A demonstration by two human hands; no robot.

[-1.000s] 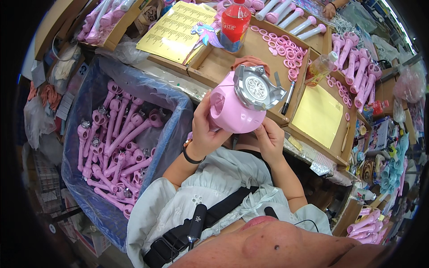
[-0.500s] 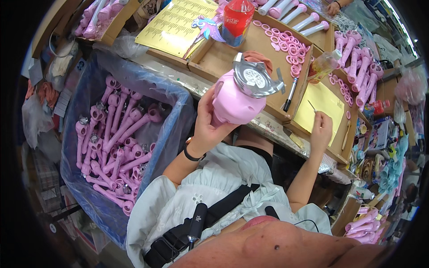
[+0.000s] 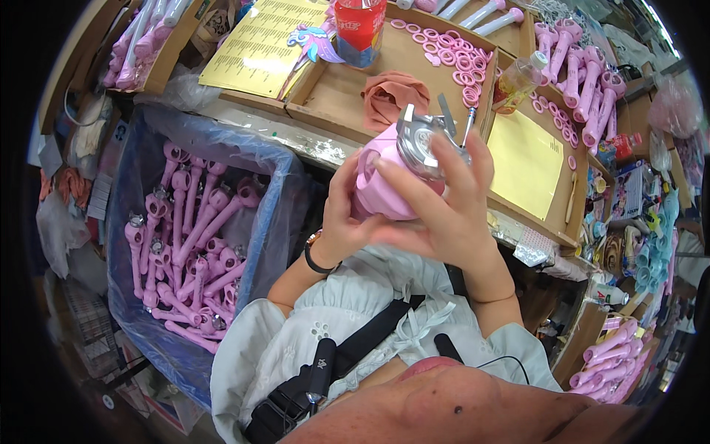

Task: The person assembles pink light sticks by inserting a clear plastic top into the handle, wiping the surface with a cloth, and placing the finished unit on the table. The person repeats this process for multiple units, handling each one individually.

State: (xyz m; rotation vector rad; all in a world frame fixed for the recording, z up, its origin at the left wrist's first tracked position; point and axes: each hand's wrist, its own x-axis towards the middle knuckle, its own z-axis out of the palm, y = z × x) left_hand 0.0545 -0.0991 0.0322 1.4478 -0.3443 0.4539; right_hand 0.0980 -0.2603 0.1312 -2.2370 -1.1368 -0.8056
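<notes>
A pink, rounded hollow plastic piece with a shiny silver fitting (image 3: 418,140) on top is held before my chest. My left hand (image 3: 346,203) is closed round its left side. Against its front and right side lies my right hand (image 3: 451,203), its index finger on the pink shell and the blurred thumb below. The other right fingers stick up in front of the silver fitting and hide part of it. Just beyond, a crumpled brown cloth (image 3: 396,100) lies in a cardboard tray (image 3: 325,92). A marker pen (image 3: 470,122) shows partly behind my right fingers.
At left stands a blue-lined bin (image 3: 285,185) holding several pink wands (image 3: 196,222). On the bench are pink rings (image 3: 462,63), a red-labelled bottle (image 3: 360,33), a clear bottle (image 3: 518,81) and yellow sheets (image 3: 525,166). More pink handles (image 3: 592,92) lie at far right.
My right hand has left the yellow sheet, where it held a thin stick, and come to the pink piece. The piece has turned and dropped slightly, uncovering the brown cloth. The view has shifted.
</notes>
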